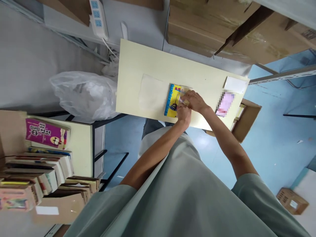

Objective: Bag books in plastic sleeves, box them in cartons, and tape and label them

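Observation:
A yellow book with a blue spine edge lies on the pale table. My left hand is at the book's lower right part, its fingers curled against clear plastic there. Above it my right hand reaches across the book's right side, fingers bent and close to the left hand. Clear plastic film shows around the book's right side under the hands. What the fingertips pinch is too small to make out. A flat translucent plastic bag lies left of the book.
A pixelated phone and a white stack sit at the table's right end. A large plastic bag bulges at the left, above shelves of books. Cardboard boxes stand behind; an open box is at right.

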Available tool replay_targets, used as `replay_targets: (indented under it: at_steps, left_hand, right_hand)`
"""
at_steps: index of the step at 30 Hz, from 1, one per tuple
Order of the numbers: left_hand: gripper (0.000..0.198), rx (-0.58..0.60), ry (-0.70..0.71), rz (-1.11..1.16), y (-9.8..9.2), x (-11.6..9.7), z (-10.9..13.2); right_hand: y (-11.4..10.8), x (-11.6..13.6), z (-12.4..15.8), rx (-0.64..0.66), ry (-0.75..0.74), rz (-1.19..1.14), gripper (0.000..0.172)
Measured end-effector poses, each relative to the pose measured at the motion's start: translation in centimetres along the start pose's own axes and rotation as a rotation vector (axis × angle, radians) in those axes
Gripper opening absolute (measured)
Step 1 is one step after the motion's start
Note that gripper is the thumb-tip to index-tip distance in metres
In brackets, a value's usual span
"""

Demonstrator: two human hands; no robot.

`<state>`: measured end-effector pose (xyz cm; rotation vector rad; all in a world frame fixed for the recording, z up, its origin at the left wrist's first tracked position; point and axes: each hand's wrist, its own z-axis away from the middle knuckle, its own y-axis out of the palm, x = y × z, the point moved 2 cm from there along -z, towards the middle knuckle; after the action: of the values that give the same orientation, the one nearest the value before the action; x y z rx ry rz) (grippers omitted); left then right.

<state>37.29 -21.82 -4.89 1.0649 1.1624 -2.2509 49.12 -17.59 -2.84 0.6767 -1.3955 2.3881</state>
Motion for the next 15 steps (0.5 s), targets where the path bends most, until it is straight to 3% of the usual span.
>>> replay_targets:
  at_steps: [4, 7, 10, 13, 15]
  left_hand:
    - [0.045, 0.057, -0.035, -0.138, -2.3, 0.2, 2.1]
    - [0.050, 0.127, 0.005, -0.234, -4.9, 0.5, 4.2]
    - [0.055, 0.128, 0.055, -0.245, -7.8, 1.1, 6.1]
    - [0.053, 0.014, 0.064, -0.113, -10.7, 2.0, 7.6]
    - [0.046, -0.088, 0.040, 0.001, -12.3, 2.6, 8.5]
  right_hand:
    - [-1.0, 0.5, 1.4, -0.037, -0.054, 0.101, 0.054]
    - [-2.5, 0.1, 1.0, -0.040, -0.101, 0.147, 0.062]
    - [-4.5, -0.5, -0.5, -0.060, -0.133, 0.118, 0.052]
    - [-6.6, -0.4, -2.6, -0.069, -0.145, 0.020, 0.036]
    - [-7.6, 0.2, -4.0, -0.054, -0.146, -0.078, 0.035]
